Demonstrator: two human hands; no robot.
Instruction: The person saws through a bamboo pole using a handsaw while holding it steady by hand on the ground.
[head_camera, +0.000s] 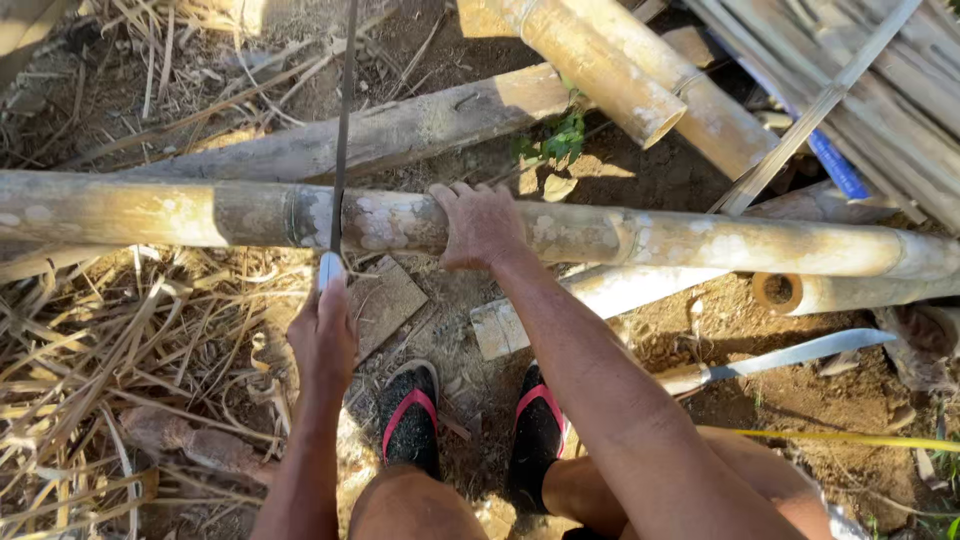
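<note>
My left hand clamped on pale handle of saw; thin dark blade runs up from grip, nearly vertical, crossing bamboo pole just left of my right hand. Right hand pressed flat over pole top, fingers curled on far side. Pole: thick, mottled yellow-grey, node ring beside blade. Long axis horizontal, spanning frame left to right, at right angles to blade. Pole raised above dirt; my black sandals below it, dry straw at left.
</note>
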